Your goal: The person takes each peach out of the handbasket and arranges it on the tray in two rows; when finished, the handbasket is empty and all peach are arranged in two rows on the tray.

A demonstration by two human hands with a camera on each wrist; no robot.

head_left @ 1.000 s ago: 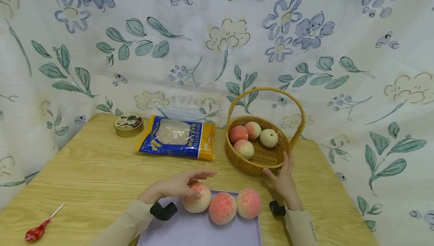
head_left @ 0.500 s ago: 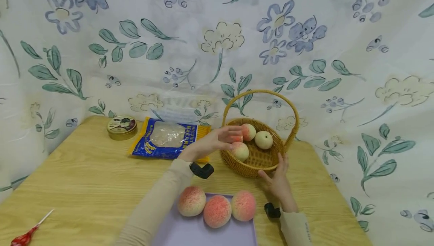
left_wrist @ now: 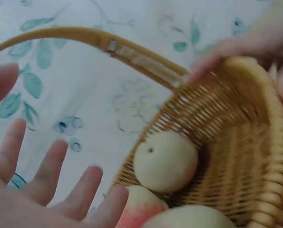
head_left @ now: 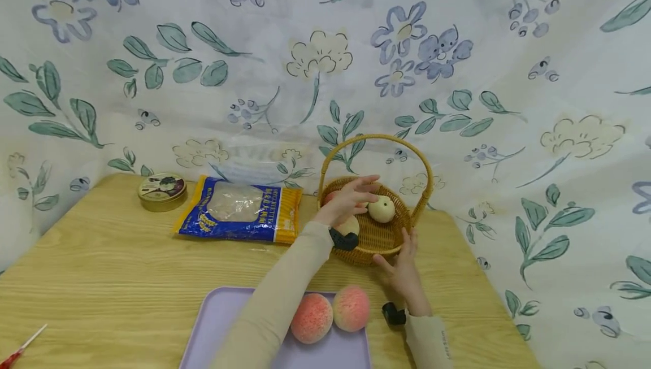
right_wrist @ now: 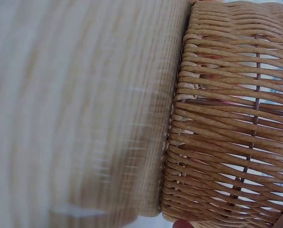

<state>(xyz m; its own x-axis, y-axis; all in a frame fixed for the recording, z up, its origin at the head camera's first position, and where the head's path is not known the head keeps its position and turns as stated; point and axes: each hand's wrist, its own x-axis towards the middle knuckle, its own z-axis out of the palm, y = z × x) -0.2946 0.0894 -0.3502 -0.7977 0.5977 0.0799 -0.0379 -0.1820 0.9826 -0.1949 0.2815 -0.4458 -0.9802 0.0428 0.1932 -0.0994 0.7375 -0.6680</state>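
A wicker basket [head_left: 375, 239] with a tall handle stands at the back right, holding several peaches, among them a pale one [head_left: 381, 209]. Over its left side hovers my left hand [head_left: 351, 199], fingers extended and spread; in the left wrist view nothing lies in it. That hand partly hides the other peaches inside. My right hand [head_left: 408, 281] touches the basket's near right side, thumb and fingers spread along the rim. A pink peach [head_left: 312, 319] and another peach [head_left: 351, 308] lie on the lilac tray [head_left: 216, 315] in front, beside my left sleeve.
A blue and yellow food bag [head_left: 236, 211] lies left of the basket. Beyond it stands a round gold tin [head_left: 163, 191]. A red lollipop [head_left: 22, 347] is at the front left of the wooden table. Floral cloth [head_left: 254, 64] hangs behind.
My left hand has left the leftmost peach on the tray and moved up and right over the basket. The sleeve now covers that peach's place. My right hand stays at the basket.
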